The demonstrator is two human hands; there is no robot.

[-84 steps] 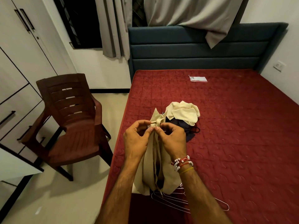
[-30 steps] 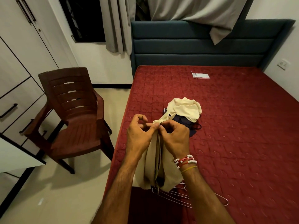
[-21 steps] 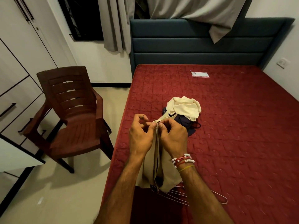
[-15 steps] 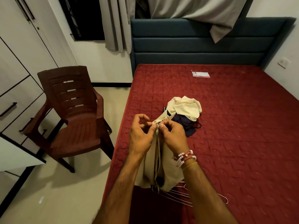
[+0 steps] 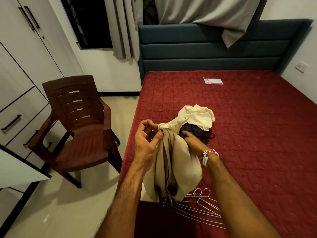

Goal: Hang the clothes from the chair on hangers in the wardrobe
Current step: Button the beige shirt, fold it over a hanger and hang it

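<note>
chair (image 5: 82, 134) left of bed (image 5: 257, 134) | clothes pile (image 5: 197, 115) on bed | hangers (image 5: 197, 208) at near edge

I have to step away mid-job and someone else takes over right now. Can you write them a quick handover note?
Left hand: pinches the bunched top of the beige garment, which hangs at the bed edge.
Right hand: against the garment's far side; grip unclear.
Cream garment lies piled over a dark garment on the bed; wire hangers lie near its edge.
Done: clothes are off the chair.
Left: hang every piece; wardrobe doors are closed.
</note>
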